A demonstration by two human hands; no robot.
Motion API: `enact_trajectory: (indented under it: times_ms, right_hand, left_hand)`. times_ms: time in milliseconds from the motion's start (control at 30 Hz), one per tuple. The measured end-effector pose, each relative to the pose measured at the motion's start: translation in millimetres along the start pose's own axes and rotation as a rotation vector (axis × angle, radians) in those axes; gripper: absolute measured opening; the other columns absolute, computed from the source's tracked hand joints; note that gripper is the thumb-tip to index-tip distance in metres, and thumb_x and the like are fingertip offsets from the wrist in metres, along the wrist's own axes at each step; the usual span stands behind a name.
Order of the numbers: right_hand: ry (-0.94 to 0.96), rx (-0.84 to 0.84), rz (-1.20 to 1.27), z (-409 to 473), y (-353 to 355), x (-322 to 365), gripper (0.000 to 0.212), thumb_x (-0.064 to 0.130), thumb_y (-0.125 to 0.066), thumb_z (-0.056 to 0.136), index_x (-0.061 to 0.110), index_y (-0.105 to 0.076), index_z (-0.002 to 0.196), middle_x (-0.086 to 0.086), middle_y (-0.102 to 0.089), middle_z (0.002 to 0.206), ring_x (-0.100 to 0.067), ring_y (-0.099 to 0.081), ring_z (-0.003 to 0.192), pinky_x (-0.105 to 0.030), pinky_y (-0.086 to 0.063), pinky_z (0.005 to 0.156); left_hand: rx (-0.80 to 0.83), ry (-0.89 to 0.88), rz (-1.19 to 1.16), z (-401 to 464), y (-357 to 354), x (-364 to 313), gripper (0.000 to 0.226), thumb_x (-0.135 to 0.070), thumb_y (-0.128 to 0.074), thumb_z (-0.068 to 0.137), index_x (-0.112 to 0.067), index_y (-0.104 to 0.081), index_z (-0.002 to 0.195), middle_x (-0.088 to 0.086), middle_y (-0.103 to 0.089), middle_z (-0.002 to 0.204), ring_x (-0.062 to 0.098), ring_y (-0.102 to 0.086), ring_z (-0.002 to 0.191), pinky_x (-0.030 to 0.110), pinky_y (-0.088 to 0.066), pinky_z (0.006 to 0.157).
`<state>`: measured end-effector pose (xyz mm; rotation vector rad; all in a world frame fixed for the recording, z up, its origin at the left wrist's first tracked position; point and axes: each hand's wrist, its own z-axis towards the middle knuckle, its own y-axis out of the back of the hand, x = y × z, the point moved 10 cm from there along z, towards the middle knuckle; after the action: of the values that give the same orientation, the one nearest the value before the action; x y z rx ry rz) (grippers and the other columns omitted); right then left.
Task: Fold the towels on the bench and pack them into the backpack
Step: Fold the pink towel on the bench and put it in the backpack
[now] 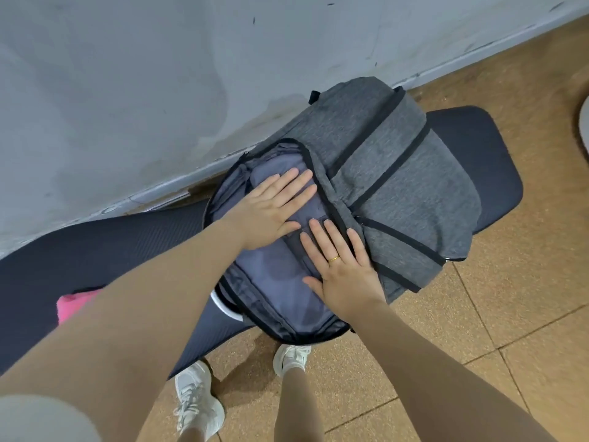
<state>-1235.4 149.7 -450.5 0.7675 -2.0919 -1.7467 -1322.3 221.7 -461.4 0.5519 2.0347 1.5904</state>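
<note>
Both hands, left hand [271, 205] and right hand [342, 266], press flat-fingered on the grey towel [287, 250] inside the open backpack [398, 186] at the bench [478, 148] end (pink towel [75, 304] waiting); uneven pressure could unfold it.

A grey backpack [376, 173] lies unzipped at the frame's centre on the dark tabletop [478, 154], a folded grey-blue towel [280, 260] inside; a pink towel [75, 306] lies lower left.

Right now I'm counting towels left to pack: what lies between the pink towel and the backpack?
In the head view, only the left forearm crosses over bare dark bench between the pink towel and the backpack; no other towel shows there.
</note>
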Motion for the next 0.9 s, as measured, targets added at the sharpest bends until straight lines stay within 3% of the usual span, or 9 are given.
enact_trajectory:
  times_ms: [100,233,333,400,533,600,700,800,900]
  right_hand:
    - [0.001,0.001,-0.034,2,3,-2,0.070,0.053,-0.033,0.085,0.015,-0.022,0.143,-0.007,-0.019,0.152,-0.023,-0.020,0.138,-0.043,-0.001,0.114]
    - [-0.004,0.012,-0.080,3,29,1,0.081,0.050,-0.072,0.065,0.011,-0.048,0.132,-0.013,-0.049,0.139,-0.029,-0.049,0.123,-0.047,-0.023,0.102]
    - [-0.011,-0.008,-0.156,7,58,25,0.066,0.036,-0.078,0.060,0.012,-0.060,0.118,-0.012,-0.056,0.131,-0.029,-0.055,0.112,-0.044,-0.029,0.090]
    - [0.024,-0.049,-0.132,13,76,52,0.055,0.025,-0.077,0.060,0.012,-0.063,0.112,-0.011,-0.058,0.129,-0.029,-0.052,0.109,-0.042,-0.031,0.086]
    - [0.125,-0.076,-0.037,31,95,129,0.039,0.023,-0.074,0.061,0.014,-0.066,0.098,-0.009,-0.065,0.118,-0.027,-0.064,0.093,-0.039,-0.036,0.081]
    - [0.225,-0.089,0.041,35,94,175,0.034,0.019,-0.070,0.064,0.013,-0.066,0.097,-0.010,-0.065,0.116,-0.027,-0.065,0.092,-0.039,-0.036,0.083]
    - [0.333,-0.019,0.130,39,79,229,0.039,0.019,-0.075,0.059,0.011,-0.066,0.095,-0.012,-0.066,0.115,-0.028,-0.065,0.096,-0.038,-0.048,0.085]
    - [0.338,0.115,0.181,43,53,254,0.040,0.017,-0.074,0.062,0.008,-0.065,0.100,-0.015,-0.063,0.118,-0.031,-0.062,0.105,-0.044,-0.047,0.090]
    - [0.260,0.253,0.246,44,30,252,0.039,0.014,-0.062,0.079,0.005,-0.057,0.117,-0.016,-0.048,0.137,-0.032,-0.045,0.127,-0.047,-0.029,0.105]
  left_hand:
    - [-0.050,0.028,-0.005,0,13,-7,0.061,-0.039,-0.039,0.086,-0.010,-0.033,0.140,0.013,-0.039,0.145,0.032,-0.038,0.133,0.038,-0.021,0.111]
    - [-0.144,0.157,-0.129,-36,50,7,0.049,-0.019,-0.038,0.081,-0.004,-0.054,0.125,0.017,-0.048,0.137,0.034,-0.047,0.125,0.044,-0.032,0.105]
    - [-0.108,0.342,-0.248,-109,31,30,0.046,-0.015,-0.035,0.078,0.002,-0.061,0.112,0.027,-0.054,0.127,0.043,-0.055,0.113,0.053,-0.044,0.092]
    - [-0.080,0.544,-0.405,-169,8,52,0.042,-0.006,-0.037,0.082,0.006,-0.057,0.117,0.030,-0.048,0.131,0.047,-0.050,0.117,0.054,-0.040,0.097]
    - [-0.110,1.009,-0.621,-288,-29,93,0.055,0.013,-0.038,0.085,-0.004,-0.037,0.138,0.015,-0.020,0.153,0.034,-0.023,0.138,0.039,-0.021,0.113]
    - [-0.134,1.258,-0.640,-338,-41,109,0.060,0.011,-0.034,0.086,-0.009,-0.030,0.142,0.011,-0.015,0.155,0.030,-0.020,0.139,0.038,-0.021,0.112]
    - [-0.109,1.563,-0.677,-392,-71,122,0.057,-0.002,-0.036,0.091,-0.013,-0.021,0.145,0.015,-0.016,0.153,0.032,-0.022,0.138,0.044,-0.020,0.112]
    - [-0.059,1.656,-0.846,-410,-107,121,0.065,-0.019,-0.048,0.091,-0.015,-0.013,0.146,0.015,-0.026,0.147,0.036,-0.032,0.132,0.051,-0.027,0.108]
    - [-0.139,1.667,-0.929,-419,-118,124,0.074,-0.028,-0.060,0.085,-0.012,-0.018,0.143,0.015,-0.034,0.141,0.036,-0.038,0.127,0.052,-0.033,0.104]
